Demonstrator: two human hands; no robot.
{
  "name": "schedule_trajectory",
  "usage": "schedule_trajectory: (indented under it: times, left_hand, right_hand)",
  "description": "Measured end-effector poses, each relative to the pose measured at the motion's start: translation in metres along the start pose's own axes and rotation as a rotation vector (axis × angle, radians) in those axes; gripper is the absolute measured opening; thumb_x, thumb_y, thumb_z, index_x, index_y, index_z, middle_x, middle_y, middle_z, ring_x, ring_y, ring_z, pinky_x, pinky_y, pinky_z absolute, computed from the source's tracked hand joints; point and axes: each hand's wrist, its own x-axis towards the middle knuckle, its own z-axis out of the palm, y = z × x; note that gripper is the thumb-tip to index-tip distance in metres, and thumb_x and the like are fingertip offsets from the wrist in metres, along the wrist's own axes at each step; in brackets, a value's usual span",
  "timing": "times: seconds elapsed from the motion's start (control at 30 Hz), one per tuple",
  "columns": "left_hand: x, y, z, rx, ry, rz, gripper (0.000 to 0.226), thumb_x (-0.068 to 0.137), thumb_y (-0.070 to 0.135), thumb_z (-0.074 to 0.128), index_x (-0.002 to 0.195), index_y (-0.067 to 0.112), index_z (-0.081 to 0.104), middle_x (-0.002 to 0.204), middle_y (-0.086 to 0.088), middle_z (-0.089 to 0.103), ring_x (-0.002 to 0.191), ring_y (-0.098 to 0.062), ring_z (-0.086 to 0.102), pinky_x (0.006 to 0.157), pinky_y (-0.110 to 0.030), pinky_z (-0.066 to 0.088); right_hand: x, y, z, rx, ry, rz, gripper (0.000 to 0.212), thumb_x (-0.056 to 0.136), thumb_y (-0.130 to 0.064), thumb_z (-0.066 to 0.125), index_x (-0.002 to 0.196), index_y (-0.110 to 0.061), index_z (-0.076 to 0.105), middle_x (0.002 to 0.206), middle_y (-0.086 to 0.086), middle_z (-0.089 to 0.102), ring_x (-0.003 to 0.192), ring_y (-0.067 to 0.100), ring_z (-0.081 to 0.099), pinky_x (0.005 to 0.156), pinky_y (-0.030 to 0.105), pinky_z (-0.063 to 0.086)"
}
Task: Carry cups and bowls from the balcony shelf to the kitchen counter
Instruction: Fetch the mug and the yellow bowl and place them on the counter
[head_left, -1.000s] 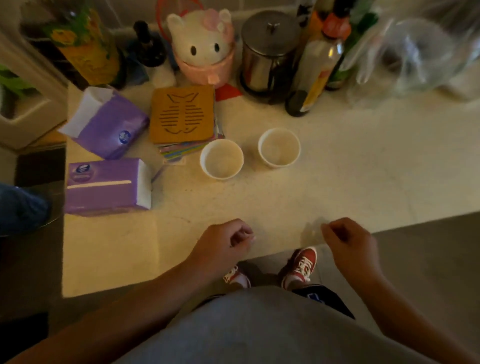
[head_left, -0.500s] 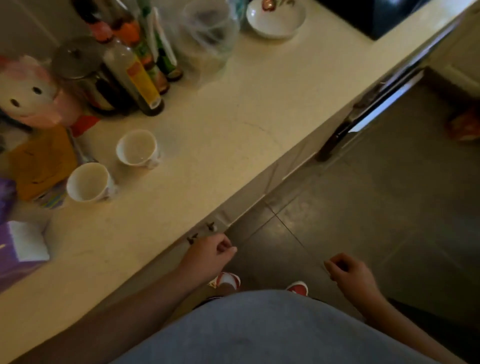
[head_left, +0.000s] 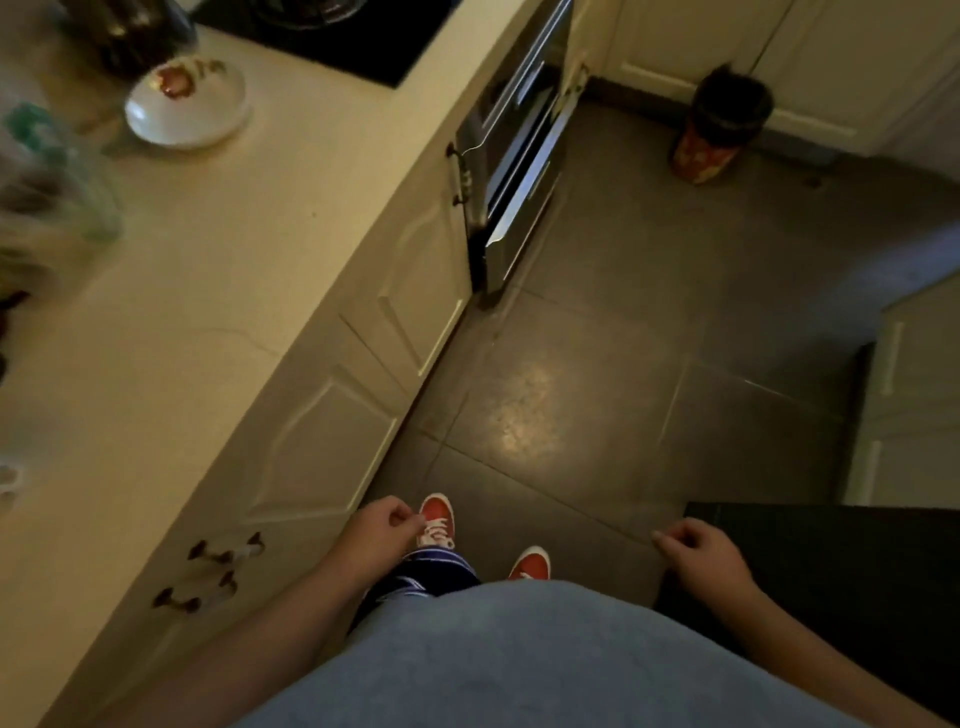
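The cream kitchen counter (head_left: 218, 291) runs along the left side of the view. A white bowl with a red flower print (head_left: 186, 101) sits on it near the far end, beside a dark cooktop (head_left: 358, 47). My left hand (head_left: 376, 535) hangs low in front of the cabinet doors, fingers curled with nothing in them. My right hand (head_left: 698, 558) hangs over the floor, also loosely curled and holding nothing. The two white cups are out of view to the left.
Grey tiled floor (head_left: 623, 364) stretches ahead. An oven with a steel handle (head_left: 519, 171) sits under the cooktop. A dark bin with a red base (head_left: 719, 130) stands by the far cabinets. A black surface (head_left: 841, 571) lies at my right. Blurred bottles (head_left: 47, 171) crowd the counter's left.
The view has swung right, away from the counter and the two white cups, toward the floor. Both hands have dropped from the counter edge to my sides, still holding nothing.
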Motion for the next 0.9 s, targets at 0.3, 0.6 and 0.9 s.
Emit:
schedule_trajectory:
  times: [0.3,0.6,0.9]
  left_hand:
    - [0.089,0.063,-0.025,0.197,-0.111,-0.042,0.019,0.091,0.037,0.06,0.091,0.019,0.066,0.09,0.0,0.068,0.085,-0.013,0.063,0.071,-0.029,0.049]
    - [0.214,0.222,-0.057,0.461,-0.265,0.097,0.02,0.089,0.036,0.063,0.078,0.021,0.061,0.079,-0.001,0.066,0.079,-0.017,0.063,0.063,-0.028,0.043]
    - [0.294,0.445,-0.007,0.512,-0.347,0.344,0.023,0.088,0.036,0.065,0.082,0.015,0.065,0.082,-0.009,0.068,0.074,-0.022,0.063,0.072,-0.035,0.05]
  right_hand:
    - [0.097,-0.082,-0.071,0.168,-0.072,-0.056,0.017,0.088,-0.028,0.065,0.092,-0.011,0.065,0.087,0.014,0.068,0.071,0.02,0.063,0.056,0.028,0.05]
    - [0.149,-0.119,-0.147,0.309,0.115,0.119,0.018,0.088,-0.025,0.065,0.089,-0.007,0.066,0.088,0.02,0.07,0.077,0.029,0.066,0.066,0.037,0.053]
    - [0.172,-0.063,-0.195,0.443,0.212,0.394,0.014,0.086,-0.027,0.068,0.083,-0.014,0.066,0.08,0.01,0.07,0.073,0.024,0.067,0.058,0.03,0.05]
